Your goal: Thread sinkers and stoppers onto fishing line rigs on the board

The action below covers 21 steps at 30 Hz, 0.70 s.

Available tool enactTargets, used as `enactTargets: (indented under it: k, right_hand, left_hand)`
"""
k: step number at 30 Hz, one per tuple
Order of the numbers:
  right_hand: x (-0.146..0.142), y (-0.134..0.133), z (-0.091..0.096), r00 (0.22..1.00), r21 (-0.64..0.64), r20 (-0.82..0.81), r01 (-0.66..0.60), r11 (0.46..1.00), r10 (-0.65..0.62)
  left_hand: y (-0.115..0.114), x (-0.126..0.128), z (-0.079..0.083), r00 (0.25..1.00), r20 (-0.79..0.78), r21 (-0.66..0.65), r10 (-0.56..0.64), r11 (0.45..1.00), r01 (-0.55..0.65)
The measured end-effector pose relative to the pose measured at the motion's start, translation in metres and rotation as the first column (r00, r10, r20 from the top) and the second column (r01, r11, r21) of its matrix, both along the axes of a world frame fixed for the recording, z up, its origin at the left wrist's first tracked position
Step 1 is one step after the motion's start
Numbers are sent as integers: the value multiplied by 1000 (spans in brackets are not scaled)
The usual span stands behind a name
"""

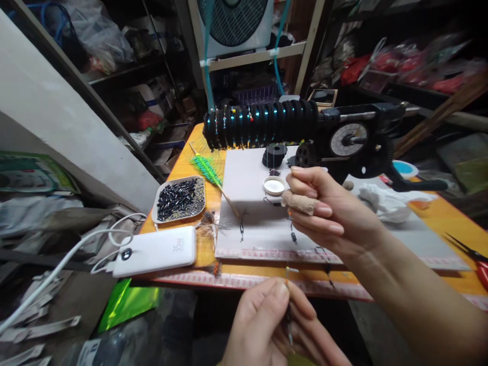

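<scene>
My left hand [272, 323], low in front of the table edge, pinches a thin fishing line [287, 269] between thumb and forefinger, beside a tiny orange bead. A dark, slim piece shows partly between its fingers. Higher and to the right, my right hand [320, 208] has thumb and forefinger pressed together; a fine strand seems to come from the tips. A tan wrap [299, 203] covers one finger. Below that hand, a small dark weight [293, 237] shows against the white board [244, 178]. Behind it stands a crank winder [263, 124] with black ribbed rolls carrying beaded line.
A tray [157, 216] of black and metallic small parts and a white power bank [156, 251] with a cable lie left. Nearby are a green tinsel-like bundle [206, 170] and a white round lid [273, 185]. Red-handled scissors [481, 272] rest at the right edge. A fan [232, 23] stands behind.
</scene>
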State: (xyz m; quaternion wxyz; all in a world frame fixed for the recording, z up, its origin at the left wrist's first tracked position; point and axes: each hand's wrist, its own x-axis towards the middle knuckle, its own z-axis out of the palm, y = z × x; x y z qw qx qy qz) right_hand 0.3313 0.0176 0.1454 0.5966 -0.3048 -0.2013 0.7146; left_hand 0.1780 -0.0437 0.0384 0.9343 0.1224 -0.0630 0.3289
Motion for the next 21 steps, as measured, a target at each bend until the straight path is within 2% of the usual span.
enactTargets:
  k: [4,7,9,12,13,14,16,17,18,19,21]
  right_hand:
    - [1,0,1,1000,1,14,1,1000,-1]
    - [1,0,1,1000,8,30,-3,1000,3]
    - [1,0,1,999,16,44,-8,1000,7]
    - [1,-1,2,996,30,86,-12,999,9]
    - [2,-2,3,994,34,109,-17,999,13]
    - [3,-2,3,990,37,140,-27,999,22]
    - [5,-4,4,977,40,208,-52,998,42]
    - [7,-5,5,966,48,254,-65,997,51]
    - [10,-6,6,944,66,325,-81,995,55]
    - [13,-8,7,908,93,416,-98,991,50]
    - [18,-11,10,790,164,613,-137,977,8]
  left_hand:
    - [0,-1,-4,993,-111,51,42,998,-37]
    - [2,-7,0,975,-220,106,-37,992,62]
    - [2,-9,2,968,-245,102,-55,991,82]
    - [1,-8,5,959,-281,84,33,996,-9]
    - [2,-8,7,930,-358,118,86,992,-46]
    - [4,-8,10,868,-471,188,155,979,-73]
    - [11,-9,17,674,-657,387,339,918,-85]
    - [16,-9,21,587,-696,470,415,880,-65]
    - [20,-9,25,532,-706,529,467,847,-42]
    - [25,-9,29,520,-701,563,488,826,-17]
    - [34,-7,35,581,-654,601,485,799,9]
